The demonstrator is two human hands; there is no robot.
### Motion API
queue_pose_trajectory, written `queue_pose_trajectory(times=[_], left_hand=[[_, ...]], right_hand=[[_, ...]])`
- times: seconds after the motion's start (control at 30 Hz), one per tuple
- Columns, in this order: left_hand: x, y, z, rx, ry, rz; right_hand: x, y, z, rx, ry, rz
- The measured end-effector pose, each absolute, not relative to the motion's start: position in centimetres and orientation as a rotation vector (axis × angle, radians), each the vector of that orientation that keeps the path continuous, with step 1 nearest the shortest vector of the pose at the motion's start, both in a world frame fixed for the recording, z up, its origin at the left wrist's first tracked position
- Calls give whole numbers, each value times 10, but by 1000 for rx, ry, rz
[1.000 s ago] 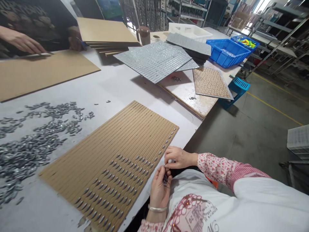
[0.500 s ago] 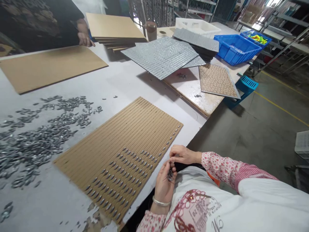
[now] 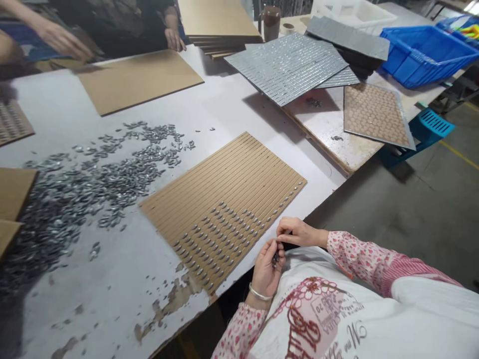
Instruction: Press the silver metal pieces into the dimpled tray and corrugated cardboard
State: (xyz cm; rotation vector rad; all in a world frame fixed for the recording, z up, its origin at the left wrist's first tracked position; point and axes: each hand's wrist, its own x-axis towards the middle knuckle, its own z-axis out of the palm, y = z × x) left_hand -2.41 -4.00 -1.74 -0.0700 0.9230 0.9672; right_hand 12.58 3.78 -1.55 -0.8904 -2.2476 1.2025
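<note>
Close to my body, my left hand (image 3: 267, 269) is curled around a small handful of dark grey metal pieces (image 3: 276, 259). The fingers of my right hand (image 3: 295, 232) pinch together right at the left fingertips; whether a piece sits between them is hidden. In front of both hands lies a grooved brown board (image 3: 232, 169), slanted on the table. Rows of small oval metal pieces (image 3: 220, 229) sit in its grooves on the near left part, and a single line of them runs along the right edge. A large heap of the same pieces (image 3: 123, 174) spreads to the left.
Across the white table (image 3: 213, 104) lies a plain brown board (image 3: 142, 80), with other people's hands (image 3: 174, 39) behind it. Brown boards (image 3: 220, 20) are stacked at the back. Silver ribbed sheets (image 3: 290, 65), a blue crate (image 3: 426, 55) and a blue stool (image 3: 430, 124) stand to the right.
The view has swung left, so the scene sits further right. Another person's arm and more boards now show at the left. My hands stay together, fingers shifting slightly.
</note>
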Motion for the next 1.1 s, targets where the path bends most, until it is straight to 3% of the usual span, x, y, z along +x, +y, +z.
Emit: queue_pose_trajectory(times=[0.37,0.67,1.1], left_hand=[[-39,-59,-27,-154,898,1016],[-41,-57,-27,-110,871,979],[-66,-75,-4,638,605,648]], right_hand=[[113,38,-22,-971,-2276,1015],[120,38,-29,-1109,-2561,550],[55,23,-27,-393,-3099,616]])
